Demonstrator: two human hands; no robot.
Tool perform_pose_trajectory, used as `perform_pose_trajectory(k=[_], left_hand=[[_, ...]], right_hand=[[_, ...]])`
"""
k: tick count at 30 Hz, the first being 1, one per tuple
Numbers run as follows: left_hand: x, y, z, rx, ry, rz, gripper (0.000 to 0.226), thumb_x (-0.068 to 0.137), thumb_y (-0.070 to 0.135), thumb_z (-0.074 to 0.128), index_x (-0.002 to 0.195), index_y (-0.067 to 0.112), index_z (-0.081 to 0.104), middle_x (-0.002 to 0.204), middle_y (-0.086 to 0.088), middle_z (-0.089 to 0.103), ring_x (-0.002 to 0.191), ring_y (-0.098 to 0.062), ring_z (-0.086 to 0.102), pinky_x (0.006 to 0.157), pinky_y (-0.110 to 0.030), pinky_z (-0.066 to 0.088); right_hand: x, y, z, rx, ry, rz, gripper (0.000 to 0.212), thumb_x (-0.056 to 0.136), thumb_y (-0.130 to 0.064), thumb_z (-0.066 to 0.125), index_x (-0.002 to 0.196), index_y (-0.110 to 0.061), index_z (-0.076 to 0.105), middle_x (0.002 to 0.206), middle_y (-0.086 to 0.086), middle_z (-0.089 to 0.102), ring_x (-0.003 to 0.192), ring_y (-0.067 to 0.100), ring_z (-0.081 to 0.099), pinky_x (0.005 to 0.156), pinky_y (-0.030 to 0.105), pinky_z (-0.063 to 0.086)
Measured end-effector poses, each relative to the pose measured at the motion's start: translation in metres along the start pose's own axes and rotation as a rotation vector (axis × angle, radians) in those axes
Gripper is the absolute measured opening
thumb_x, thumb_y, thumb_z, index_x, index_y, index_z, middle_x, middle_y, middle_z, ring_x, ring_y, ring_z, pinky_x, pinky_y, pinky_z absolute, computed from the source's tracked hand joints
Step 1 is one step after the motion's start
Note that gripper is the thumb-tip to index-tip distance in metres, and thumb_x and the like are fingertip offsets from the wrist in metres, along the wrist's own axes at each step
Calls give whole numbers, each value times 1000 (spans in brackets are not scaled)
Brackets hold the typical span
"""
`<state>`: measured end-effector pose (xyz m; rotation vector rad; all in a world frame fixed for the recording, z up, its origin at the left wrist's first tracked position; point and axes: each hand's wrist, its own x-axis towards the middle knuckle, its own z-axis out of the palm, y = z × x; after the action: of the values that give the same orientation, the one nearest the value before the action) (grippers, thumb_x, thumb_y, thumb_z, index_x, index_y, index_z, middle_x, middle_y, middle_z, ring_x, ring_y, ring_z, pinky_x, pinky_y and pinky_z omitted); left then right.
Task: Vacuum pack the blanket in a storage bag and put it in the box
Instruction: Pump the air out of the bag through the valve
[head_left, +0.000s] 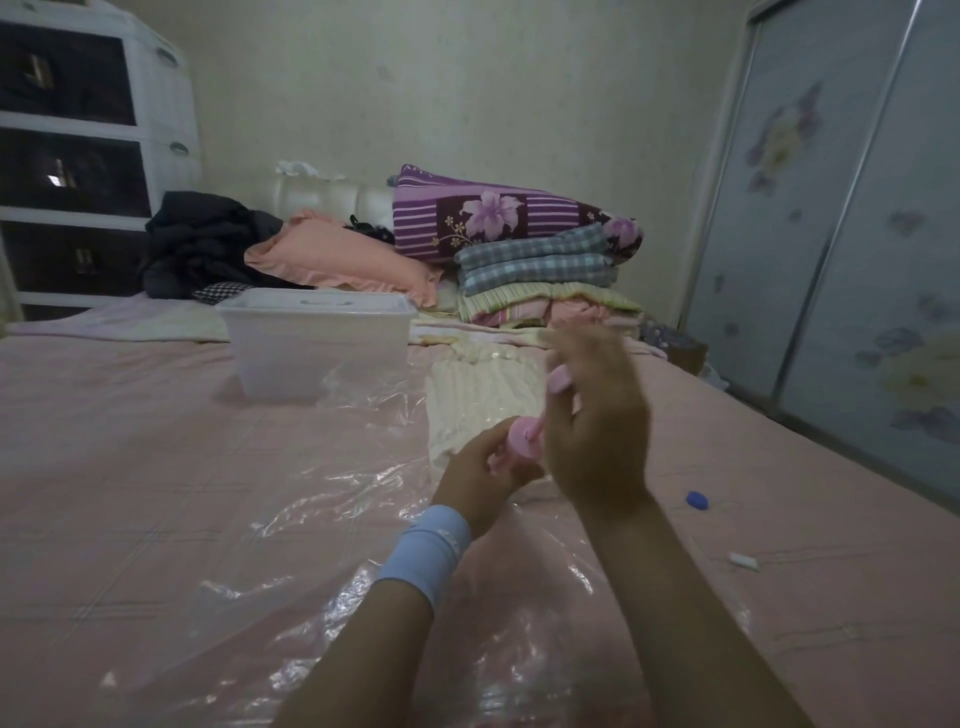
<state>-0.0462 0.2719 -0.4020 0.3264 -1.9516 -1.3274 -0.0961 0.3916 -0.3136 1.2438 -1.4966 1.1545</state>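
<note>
- Step in hand (judged): drawing the air out of the storage bag (363, 493) with the hand pump (524, 441).
- Left hand (483, 467): fingers curled round the pump barrel, bracing it down on the bag. The valve beneath is hidden.
- Right hand (597, 415): closed on the T-handle at the top of the rod. Motion blur hides the exact lie of the fingers.
- Procedure: keep the barrel square to the bag and pressed firmly. Stroke straight along the rod, since a tilted barrel is likely to break the seal.
- Blanket (478, 395): cream, ribbed and soft. It lies inside the bag at the middle of the bed (130, 441), just beyond the hands.
- Bag: thin, clear, glossy film, heavily wrinkled, spread over the pink sheet.
- Pump: pink rigid plastic, a cylindrical barrel with a slim rod.
- Box (317, 348): translucent rigid plastic, rectangular, standing toward the head of the bed near the bag's far edge.
- Blue plastic piece (697, 500): small and oval, lying toward the bed's right edge.
</note>
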Motion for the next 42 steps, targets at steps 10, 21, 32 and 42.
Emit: perform_pose_trajectory(k=[10,21,32,42], left_hand=[[1,-4,-3,-26,31,-13,51,76,20,79,112,52,61,108,14,69,101,-3,63,87,-19,52],[1,-6,-4,-30,24,-17,33,83,17,72,112,32,66,97,7,72,89,-3,66,83,-27,56],[1,-7,-1,-37,5,-9,41,81,13,74,111,39,62,102,15,69,94,2,64,83,-16,50],[5,-14,-3,-31,17,-17,54,76,21,79,121,43,60,111,17,68,106,-4,61,89,-16,46]], right_hand=[[32,-12,-25,147,-2,-104,26,94,-3,55,116,-2,69,106,10,70,98,11,61,90,19,51],[-10,9,7,150,-538,80,39,82,-8,49,112,-8,73,108,5,65,99,22,60,90,45,51],[-16,9,10,60,-215,-22,35,90,-1,50,120,-6,69,112,9,66,106,22,58,93,35,52],[34,-16,-22,145,102,-113,20,97,-3,59,113,0,71,105,12,71,99,17,65,90,23,53]])
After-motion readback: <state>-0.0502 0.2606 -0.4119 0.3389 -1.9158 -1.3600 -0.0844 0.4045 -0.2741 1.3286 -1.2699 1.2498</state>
